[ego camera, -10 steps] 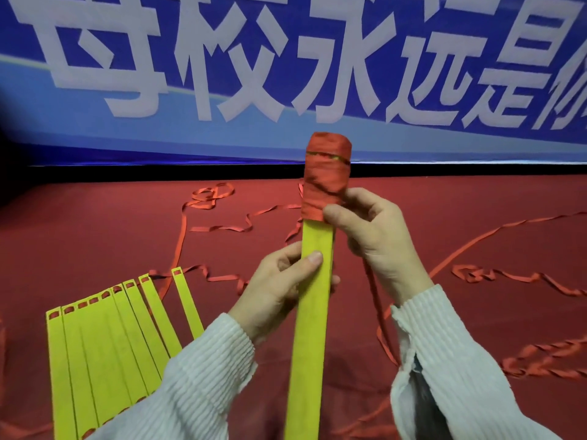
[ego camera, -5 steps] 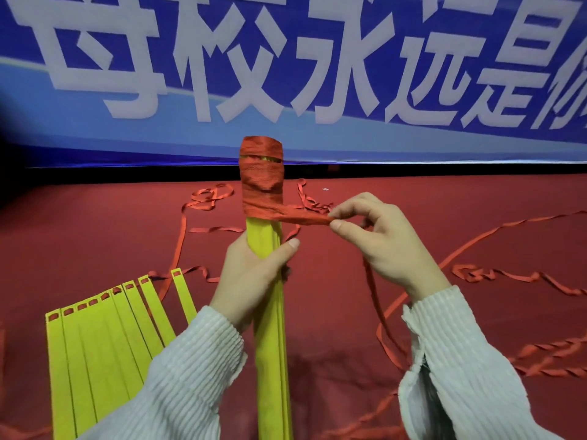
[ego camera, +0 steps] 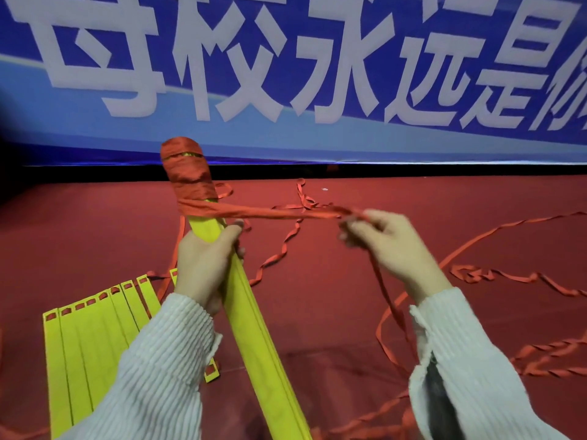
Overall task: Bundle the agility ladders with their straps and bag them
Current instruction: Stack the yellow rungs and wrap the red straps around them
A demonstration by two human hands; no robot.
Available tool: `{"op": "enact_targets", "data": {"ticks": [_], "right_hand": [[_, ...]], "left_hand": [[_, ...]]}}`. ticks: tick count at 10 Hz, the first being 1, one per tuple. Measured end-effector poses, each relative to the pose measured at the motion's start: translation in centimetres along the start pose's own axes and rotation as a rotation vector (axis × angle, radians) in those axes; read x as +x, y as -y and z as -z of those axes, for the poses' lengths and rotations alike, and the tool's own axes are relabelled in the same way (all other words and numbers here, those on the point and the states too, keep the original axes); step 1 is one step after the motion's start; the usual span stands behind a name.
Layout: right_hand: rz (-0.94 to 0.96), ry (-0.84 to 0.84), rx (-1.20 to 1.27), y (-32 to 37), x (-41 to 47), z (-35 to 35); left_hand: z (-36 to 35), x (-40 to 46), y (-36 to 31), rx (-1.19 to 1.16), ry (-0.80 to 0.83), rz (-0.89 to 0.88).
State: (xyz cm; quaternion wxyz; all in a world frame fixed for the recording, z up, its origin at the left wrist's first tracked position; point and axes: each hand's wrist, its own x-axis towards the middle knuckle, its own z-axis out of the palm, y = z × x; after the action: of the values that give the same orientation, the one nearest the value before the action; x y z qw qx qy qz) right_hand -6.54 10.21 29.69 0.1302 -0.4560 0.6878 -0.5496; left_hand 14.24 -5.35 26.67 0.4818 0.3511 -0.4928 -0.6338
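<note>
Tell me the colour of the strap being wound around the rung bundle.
Red, seen in the head view: the strap wraps the yellow rung bundle.

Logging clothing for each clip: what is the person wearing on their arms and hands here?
Both arms are in long sleeves of a pale, whitish ribbed knit. The left sleeve has a snug cuff ending at the wrist; the right sleeve has a looser cuff that gapes open, showing a dark inside. The left hand and right hand are bare: no gloves, rings or watch visible.

2 hands, 2 rung stacks.
</note>
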Motion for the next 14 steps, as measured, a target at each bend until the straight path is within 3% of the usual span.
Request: {"op": "enact_targets", "data": {"ticks": [1,2,3,4,5,6,7,8,9,10,12,14], "right_hand": [[0.036,0.146,1.001,2.6,-0.1,1.1],[-0.353,0.189,0.43,-2.7,0.6,-0.6],[-0.425,0.562,-0.675,-6.7,-0.4,-3.1],[-0.1,0.018,-0.314,-1.8,1.1,-2.7],[0.307,-0.623,0.561,4.1,2.0,-0.7],[0.117,-0.369,-0.07,-1.3,1.9,-2.1],[-0.537,0.455,-0.658,-7.9,0.2,-4.1],[-0.337,0.168,-0.295,-5.7,0.7,-4.3],[-0.031,0.047,0.085,-0.4,0.4,-5.6],[0.088,0.184,0.145,2.9,-1.4,-8.3],[0.075,0.182,0.075,2.7,-1.6,-8.8],[-0.033,0.175,0.426,4.1,-1.1,-6.7]], "left_hand": [[-0.2,0.2,0.6,0.1,0.037,-0.045],[0.1,0.0,1.0,0.134,0.053,-0.094],[0.5,0.1,0.7,0.169,0.017,-0.125],[0.3,0.2,0.1,0.169,0.016,-0.148],[-0.1,-0.1,0.1,0.191,0.039,-0.162],[-0.2,-0.8,0.5,0.215,0.075,-0.14],[-0.1,-1.4,0.8,0.274,0.121,-0.148],[-0.3,-1.1,0.8,0.352,0.149,-0.144],[-0.9,-1.1,1.2,0.399,0.142,-0.177],[-1.2,-1.9,1.4,0.502,0.165,-0.259],[-0.8,-2.1,1.9,0.575,0.173,-0.285],[-1.0,-1.7,1.9,0.584,0.293,-0.222]]}}
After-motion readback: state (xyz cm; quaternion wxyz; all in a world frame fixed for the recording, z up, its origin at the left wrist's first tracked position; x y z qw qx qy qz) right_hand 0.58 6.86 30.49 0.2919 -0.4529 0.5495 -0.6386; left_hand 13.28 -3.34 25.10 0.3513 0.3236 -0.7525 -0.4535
